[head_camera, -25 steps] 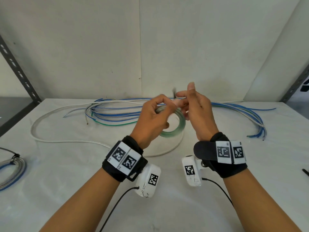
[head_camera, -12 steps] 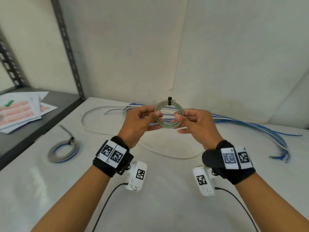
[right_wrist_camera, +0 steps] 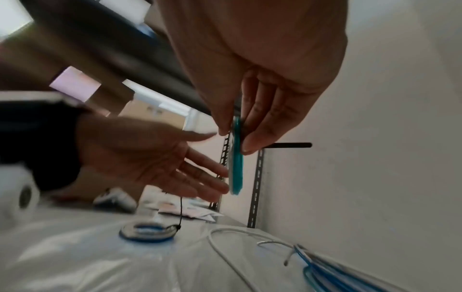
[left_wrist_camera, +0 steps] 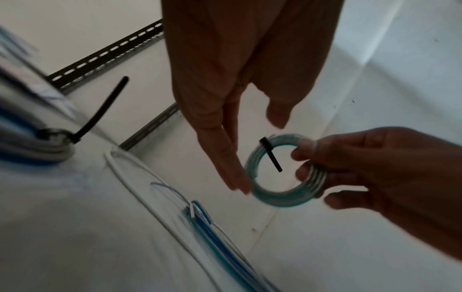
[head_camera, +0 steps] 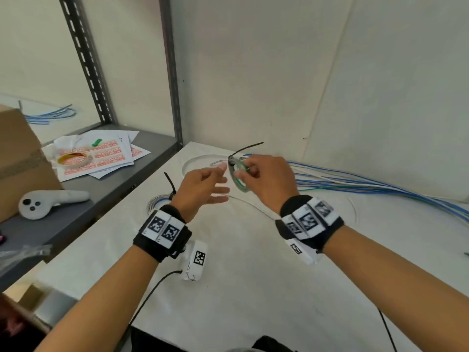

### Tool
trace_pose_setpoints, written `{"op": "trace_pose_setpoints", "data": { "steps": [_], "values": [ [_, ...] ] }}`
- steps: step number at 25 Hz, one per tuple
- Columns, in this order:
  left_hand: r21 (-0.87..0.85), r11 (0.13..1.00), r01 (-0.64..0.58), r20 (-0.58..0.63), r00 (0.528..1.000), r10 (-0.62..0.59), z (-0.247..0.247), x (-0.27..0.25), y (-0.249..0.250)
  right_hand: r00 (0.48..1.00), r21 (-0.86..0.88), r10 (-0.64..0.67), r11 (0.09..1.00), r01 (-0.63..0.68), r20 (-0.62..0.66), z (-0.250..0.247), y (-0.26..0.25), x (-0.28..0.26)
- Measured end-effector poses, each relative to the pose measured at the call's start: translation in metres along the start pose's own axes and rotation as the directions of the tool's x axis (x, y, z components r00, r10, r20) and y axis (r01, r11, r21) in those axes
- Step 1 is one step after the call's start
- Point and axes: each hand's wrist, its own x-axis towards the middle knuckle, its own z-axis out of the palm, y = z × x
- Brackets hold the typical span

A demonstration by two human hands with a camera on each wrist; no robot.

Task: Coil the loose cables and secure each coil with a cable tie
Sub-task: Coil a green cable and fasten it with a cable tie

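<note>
A: Which step is this?

B: I'd say the green coil (head_camera: 238,177) is finished. A black cable tie (head_camera: 244,150) is cinched round it, tail sticking out toward 1 o'clock. The right hand (head_camera: 267,182) pinches the coil's rim between thumb and fingers, holding it in the air above the worktop (head_camera: 253,275), edge-on in the right wrist view.

A: And the left hand (head_camera: 200,189)?

B: Empty, fingers straight and relaxed, tips just beside the coil's 9 o'clock side; whether they touch it I cannot tell.

A: So what next?

B: Probably set this coil down by the other tied coil (head_camera: 158,203), which lies on the worktop at 9 o'clock from the left wrist. Then pick one of the loose cables (head_camera: 380,185) stretched out toward 3 o'clock and start winding. The long tie tail could snag, so it wants laying flat.
</note>
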Motion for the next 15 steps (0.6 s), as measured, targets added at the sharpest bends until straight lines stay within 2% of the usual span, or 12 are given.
{"op": "trace_pose_setpoints", "data": {
  "steps": [1,2,4,5,7,8,9,11,13,15],
  "values": [
    [-0.015,0.999,0.038,0.071,0.997,-0.037,-0.005,-0.004,0.002,0.996,-0.076,-0.055,0.995,0.06,0.069,0.006,-0.012,0.0],
    [-0.027,0.998,0.057,0.124,0.991,-0.053,-0.011,-0.007,0.004,0.983,-0.066,-0.083,0.993,0.094,0.161,0.011,-0.021,-0.002],
    [-0.029,0.998,0.052,0.109,0.993,-0.048,-0.028,-0.009,0.007,0.963,0.016,-0.084,0.996,0.082,0.258,0.024,-0.029,-0.008],
    [-0.014,0.999,0.053,0.075,0.996,-0.051,-0.038,-0.008,0.008,0.972,0.059,-0.064,0.997,0.052,0.225,0.031,-0.027,-0.008],
    [0.094,0.992,0.085,0.081,0.992,-0.093,-0.057,-0.008,0.012,0.987,0.218,0.06,0.972,-0.092,0.146,0.042,-0.017,-0.004],
    [0.174,0.979,0.11,0.126,0.983,-0.133,-0.065,-0.009,0.015,0.97,0.327,0.13,0.925,-0.193,0.204,0.045,-0.014,0.001],
    [0.251,0.959,0.133,0.174,0.968,-0.18,-0.07,-0.01,0.018,0.935,0.419,0.165,0.86,-0.293,0.315,0.049,-0.014,0.005],
    [0.347,0.924,0.159,0.2,0.95,-0.239,-0.081,-0.01,0.02,0.867,0.446,0.163,0.804,-0.393,0.471,0.059,-0.02,0.013],
    [0.404,0.895,0.186,0.123,0.959,-0.255,-0.094,-0.007,0.016,0.848,0.42,0.195,0.8,-0.429,0.493,0.073,-0.03,0.019],
    [0.478,0.848,0.228,-0.024,0.969,-0.247,-0.112,-0.006,0.006,0.825,0.388,0.241,0.792,-0.472,0.512,0.09,-0.04,0.021]
  ]
}}
